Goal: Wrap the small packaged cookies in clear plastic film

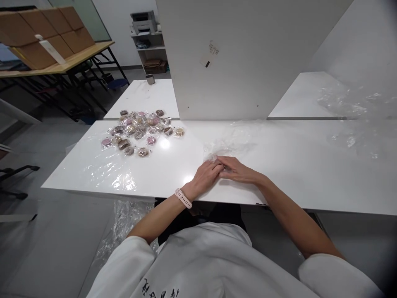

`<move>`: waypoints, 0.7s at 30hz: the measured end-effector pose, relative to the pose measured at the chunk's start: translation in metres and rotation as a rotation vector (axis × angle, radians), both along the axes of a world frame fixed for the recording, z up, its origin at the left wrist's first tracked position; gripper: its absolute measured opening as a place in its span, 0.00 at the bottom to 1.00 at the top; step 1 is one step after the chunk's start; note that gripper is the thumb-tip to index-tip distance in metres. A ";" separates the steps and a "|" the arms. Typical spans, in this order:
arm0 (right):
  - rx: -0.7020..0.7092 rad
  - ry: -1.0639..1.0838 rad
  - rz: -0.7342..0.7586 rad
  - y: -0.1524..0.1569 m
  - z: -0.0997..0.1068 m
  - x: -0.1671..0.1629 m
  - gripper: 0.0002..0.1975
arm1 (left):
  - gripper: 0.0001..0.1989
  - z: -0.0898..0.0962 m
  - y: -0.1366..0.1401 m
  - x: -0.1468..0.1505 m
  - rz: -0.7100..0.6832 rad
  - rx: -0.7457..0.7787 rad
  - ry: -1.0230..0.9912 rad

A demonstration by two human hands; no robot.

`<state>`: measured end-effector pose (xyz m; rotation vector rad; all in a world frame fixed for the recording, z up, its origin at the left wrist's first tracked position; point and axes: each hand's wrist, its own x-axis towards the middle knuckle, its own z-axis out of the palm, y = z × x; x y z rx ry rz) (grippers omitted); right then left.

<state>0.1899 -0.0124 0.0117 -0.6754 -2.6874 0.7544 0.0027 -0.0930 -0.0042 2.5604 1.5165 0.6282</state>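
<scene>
Near the table's front edge my two hands meet, fingertips touching. My left hand, with a pale pink band at its wrist, has its fingers closed at the near edge of a clear plastic bag. From the other side my right hand closes its fingers at the same edge. The bag lies flat and crumpled beyond them on the white table. What exactly is between the fingertips is hidden by the hands. To the left lies a loose pile of individually wrapped round cookies, brown, pink and yellowish.
Clear plastic film lies at the table's left front, and more plastic hangs below it. Crumpled clear plastic spreads at the right. A tall white panel rises behind the table. A metal cup stands on the far left tabletop.
</scene>
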 end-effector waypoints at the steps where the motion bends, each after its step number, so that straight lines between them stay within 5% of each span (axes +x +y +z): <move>1: -0.009 -0.016 0.029 0.000 -0.001 0.007 0.31 | 0.10 0.002 -0.003 -0.002 -0.007 0.039 -0.004; 4: -0.014 -0.011 0.064 -0.003 -0.008 0.020 0.37 | 0.17 0.007 -0.010 -0.012 -0.038 0.089 -0.033; 8: -0.029 0.112 -0.037 -0.014 -0.020 0.022 0.28 | 0.27 0.005 -0.008 -0.026 -0.036 -0.018 -0.105; 13: 0.058 0.197 -0.322 -0.029 -0.022 0.019 0.22 | 0.15 0.011 0.011 -0.030 0.059 -0.237 -0.303; 17: -0.021 0.114 -0.602 -0.020 -0.011 0.009 0.22 | 0.12 0.022 0.035 -0.024 0.205 -0.438 -0.502; 21: 0.281 0.051 -0.720 -0.010 -0.008 0.001 0.19 | 0.08 0.023 0.059 -0.016 0.371 -0.403 -0.471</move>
